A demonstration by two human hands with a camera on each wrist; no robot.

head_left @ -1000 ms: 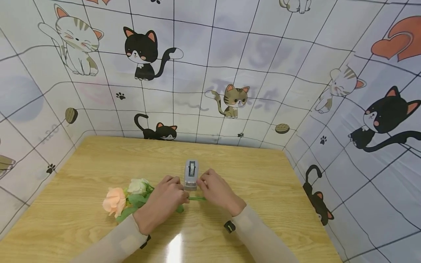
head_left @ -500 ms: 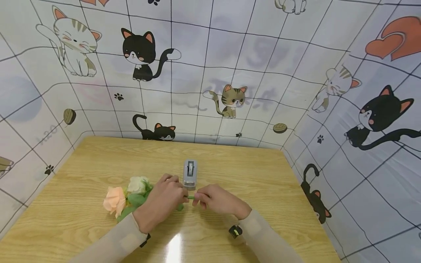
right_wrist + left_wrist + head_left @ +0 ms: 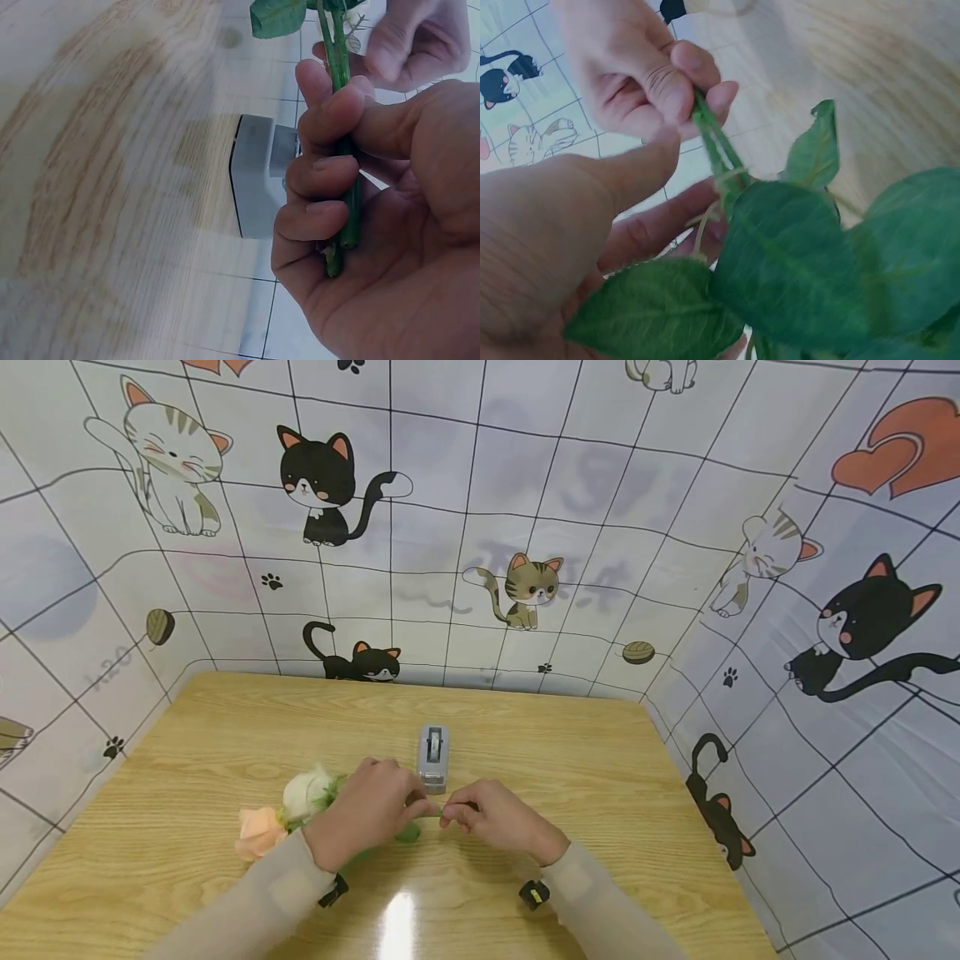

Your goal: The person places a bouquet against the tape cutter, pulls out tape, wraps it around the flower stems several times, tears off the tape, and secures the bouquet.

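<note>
In the head view two artificial roses lie toward the left, a peach rose [image 3: 259, 832] and a white rose [image 3: 305, 793]. Their green stems [image 3: 340, 64] run together to the right. My right hand [image 3: 495, 818] grips both stem ends with curled fingers, as the right wrist view shows. My left hand [image 3: 367, 806] is around the stems beside the leaves [image 3: 787, 255]; its thumb stands off them, while the fingers lie loosely behind. A grey tape dispenser [image 3: 433, 760] stands just beyond both hands. Leaves cover part of the left fingers.
A wood-grain table [image 3: 570, 752] carries everything. Behind and to the right rises a white cloth wall [image 3: 450, 485] with printed cats and grid lines.
My right hand moved down and left from near the tape dispenser to take the stem ends. The roses have turned slightly, and my left hand's hold has loosened.
</note>
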